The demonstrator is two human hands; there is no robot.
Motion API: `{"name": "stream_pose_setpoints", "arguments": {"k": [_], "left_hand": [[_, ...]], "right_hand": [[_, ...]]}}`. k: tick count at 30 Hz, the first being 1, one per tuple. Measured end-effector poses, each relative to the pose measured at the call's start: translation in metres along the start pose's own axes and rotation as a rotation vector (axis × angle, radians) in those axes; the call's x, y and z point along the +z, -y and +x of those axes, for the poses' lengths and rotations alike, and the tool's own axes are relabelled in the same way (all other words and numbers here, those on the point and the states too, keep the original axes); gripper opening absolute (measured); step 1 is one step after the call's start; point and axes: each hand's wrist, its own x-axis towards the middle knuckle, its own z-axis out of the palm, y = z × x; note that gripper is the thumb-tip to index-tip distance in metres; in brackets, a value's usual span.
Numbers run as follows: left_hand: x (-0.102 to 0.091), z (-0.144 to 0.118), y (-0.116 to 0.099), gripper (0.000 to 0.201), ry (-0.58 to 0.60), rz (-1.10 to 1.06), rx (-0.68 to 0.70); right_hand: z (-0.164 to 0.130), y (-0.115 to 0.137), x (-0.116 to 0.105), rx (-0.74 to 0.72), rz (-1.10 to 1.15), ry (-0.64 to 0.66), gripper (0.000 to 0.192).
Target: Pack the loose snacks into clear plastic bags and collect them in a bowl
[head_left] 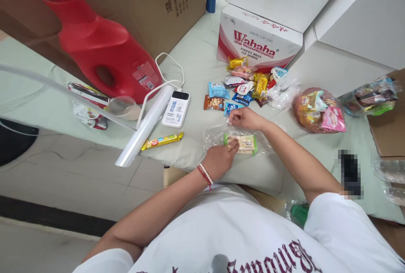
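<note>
The person's left hand (220,160) rests on the near edge of a clear plastic bag (236,138) that lies flat on the pale green table (196,58). Its fingers (232,146) are curled together and press on a wrapped biscuit pack (242,143) with green ends, which sits inside the bag. A red and white bracelet (205,175) circles the left wrist. The right hand (245,117) is at the far edge of the same bag, fingers closed in a pinch on the thin plastic there.

Just beyond the right hand lies a scatter of small wrapped snacks (243,83) in blue, yellow, red and brown wrappers, reaching up to a red and white cardboard box (257,41) printed "Wahaha". To the right of the snacks is a round bag of more sweets (318,110), and further right another filled clear bag (370,95).

To the left of the hands, a long yellow candy bar (162,141) lies near the table edge, beside a roll of clear film (147,125). A white power bank (176,109) with a white cable sits just past the roll. Behind it a large red detergent jug (101,53) lies tilted, with a small clear cup (124,107) at its base. A brown carton (152,3) stands behind the jug.
</note>
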Motion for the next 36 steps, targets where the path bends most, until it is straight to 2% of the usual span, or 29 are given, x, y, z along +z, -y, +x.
{"name": "stream_pose_setpoints", "arguments": {"k": [3,6,8,11,17,21,24,27,30,33,34,36], "left_hand": [[-0.001,0.0,-0.001,0.049,0.014,0.0,-0.018],[-0.002,0.0,-0.003,0.045,0.011,-0.015,-0.026],[-0.001,-0.001,-0.005,0.04,0.007,-0.026,-0.024],[0.002,-0.004,-0.007,0.038,-0.004,-0.051,-0.019],[0.016,-0.013,0.002,0.041,-0.103,-0.14,-0.009],[0.03,-0.019,0.012,0.037,-0.243,-0.295,0.045],[0.038,-0.022,0.017,0.035,-0.386,-0.396,0.063],[0.037,-0.024,0.021,0.031,-0.556,-0.461,0.036],[0.026,-0.03,0.022,0.026,-0.669,-0.571,-0.018],[0.009,-0.043,0.024,0.017,-0.685,-0.793,-0.064],[0.002,-0.046,0.025,0.017,-0.716,-0.882,-0.098],[-0.012,-0.047,0.032,0.026,-0.866,-1.003,-0.268]], "right_hand": [[-0.035,0.009,0.009,-0.18,-0.193,-0.1,0.016],[-0.071,0.021,0.029,-0.189,-0.488,-0.06,0.02],[-0.089,0.023,0.046,-0.167,-0.604,-0.026,0.024],[-0.103,0.017,0.071,-0.138,-0.62,-0.088,0.029],[-0.111,0.001,0.112,-0.057,-0.452,-0.306,0.038],[-0.115,-0.002,0.133,-0.098,-0.377,-0.484,0.037],[-0.111,-0.001,0.146,-0.226,-0.368,-0.614,0.032],[-0.101,0.002,0.154,-0.363,-0.362,-0.742,0.03],[-0.095,0.003,0.158,-0.43,-0.351,-0.802,0.032],[-0.094,0.002,0.161,-0.421,-0.358,-0.774,0.035],[-0.095,0.001,0.162,-0.413,-0.363,-0.755,0.036],[-0.098,-0.001,0.163,-0.4,-0.365,-0.716,0.036]]}}
